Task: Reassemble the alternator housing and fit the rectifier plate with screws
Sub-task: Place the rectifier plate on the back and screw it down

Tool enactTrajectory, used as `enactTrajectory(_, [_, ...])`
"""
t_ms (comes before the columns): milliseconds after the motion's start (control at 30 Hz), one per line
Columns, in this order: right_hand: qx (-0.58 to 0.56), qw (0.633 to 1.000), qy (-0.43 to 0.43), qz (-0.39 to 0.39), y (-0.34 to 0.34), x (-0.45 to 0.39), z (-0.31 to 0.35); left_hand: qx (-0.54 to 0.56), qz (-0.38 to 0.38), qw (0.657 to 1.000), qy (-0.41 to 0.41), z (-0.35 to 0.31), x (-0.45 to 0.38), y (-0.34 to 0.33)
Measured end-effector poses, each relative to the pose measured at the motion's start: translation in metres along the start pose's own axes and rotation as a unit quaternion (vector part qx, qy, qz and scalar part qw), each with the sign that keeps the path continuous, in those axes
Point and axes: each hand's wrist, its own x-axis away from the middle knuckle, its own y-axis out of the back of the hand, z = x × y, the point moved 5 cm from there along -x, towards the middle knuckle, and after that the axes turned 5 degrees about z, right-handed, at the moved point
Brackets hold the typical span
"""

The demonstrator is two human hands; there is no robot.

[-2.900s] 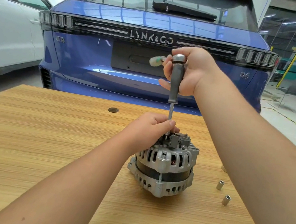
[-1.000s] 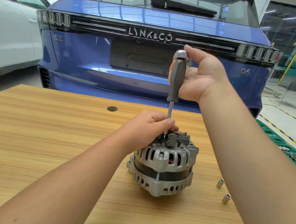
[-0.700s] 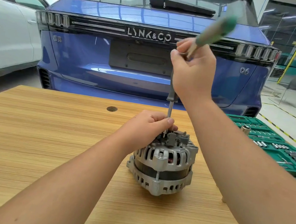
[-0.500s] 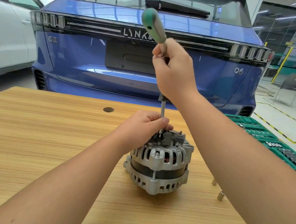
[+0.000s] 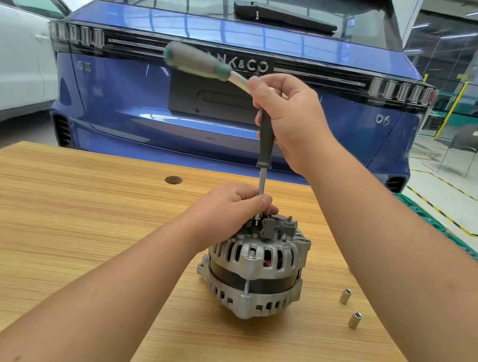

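The silver cast-aluminium alternator with its slotted housing (image 5: 253, 272) is parked upright on the light wood-grain tabletop (image 5: 67, 232), a bit right of centre and about midway between the far and near edges. Its top is covered by the left hand (image 5: 226, 210), fingers curled down over the dark grey plastic rectifier parts (image 5: 274, 227) and closed around the lower end of the tool's steel shank. The dark grey-handled driver (image 5: 266, 141) is held vertical over that spot, gripped near its top by the right hand (image 5: 291, 117). A blurred green-and-grey ratchet handle (image 5: 197, 60) is seen sticking out leftward from those same fingers. Two small silver sockets (image 5: 349, 307) are left standing toward the tabletop's right edge, well apart from the alternator.
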Motion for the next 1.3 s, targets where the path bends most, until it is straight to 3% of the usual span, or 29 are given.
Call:
enactTrajectory(67, [0.133,0.989,0.000,-0.057,0.000,-0.002,0.005,-0.001,0.004,1.000,-0.004,0.000,0.001,-0.001])
enactTrajectory(133, [0.170,0.980,-0.039,-0.092,-0.001,-0.003,0.007,-0.001,0.009,1.000,-0.007,-0.001,0.000,-0.001])
enactTrajectory(200, [-0.008,0.988,-0.142,-0.051,-0.004,-0.002,-0.002,0.003,0.012,1.000,-0.010,-0.001,0.000,-0.001])
enactTrajectory(267, [-0.248,0.940,-0.229,0.052,-0.011,0.002,-0.006,0.011,0.016,1.000,-0.015,0.000,-0.001,0.000])
enactTrajectory(333, [-0.377,0.885,-0.253,0.106,-0.009,0.007,-0.009,0.011,0.018,1.000,-0.019,-0.001,0.000,0.000])
enactTrajectory(433, [-0.431,0.857,-0.264,0.103,-0.004,0.012,-0.016,0.005,0.019,1.000,-0.019,0.000,-0.001,0.000])
enactTrajectory(567, [-0.444,0.858,-0.259,0.009,-0.001,0.010,-0.019,0.012,0.020,0.999,-0.021,-0.001,0.000,-0.001])
enactTrajectory(667, [-0.386,0.903,-0.177,-0.064,-0.002,0.007,-0.016,0.012,0.016,1.000,-0.020,-0.003,0.001,-0.001])
enactTrajectory(733, [-0.180,0.970,-0.018,-0.162,0.007,0.010,-0.007,0.010,0.012,1.000,-0.020,-0.003,0.001,-0.001])
enactTrajectory(767, [-0.035,0.979,0.076,-0.186,0.007,0.013,0.002,0.009,0.010,1.000,-0.017,-0.002,0.001,-0.001])
enactTrajectory(833, [0.174,0.953,0.188,-0.163,-0.003,0.018,0.014,0.008,0.008,1.000,-0.012,-0.002,0.003,-0.001])
enactTrajectory(900, [0.257,0.935,0.199,-0.143,-0.007,0.015,0.018,0.010,0.003,1.000,-0.008,-0.003,0.003,-0.001])
enactTrajectory(1100, [0.202,0.968,0.105,-0.105,-0.009,0.013,0.007,-0.009,-0.016,1.000,0.004,-0.005,0.004,-0.001])
enactTrajectory(1300, [0.120,0.983,0.089,-0.103,-0.011,0.018,0.004,-0.009,-0.025,1.000,0.008,-0.006,0.005,-0.002])
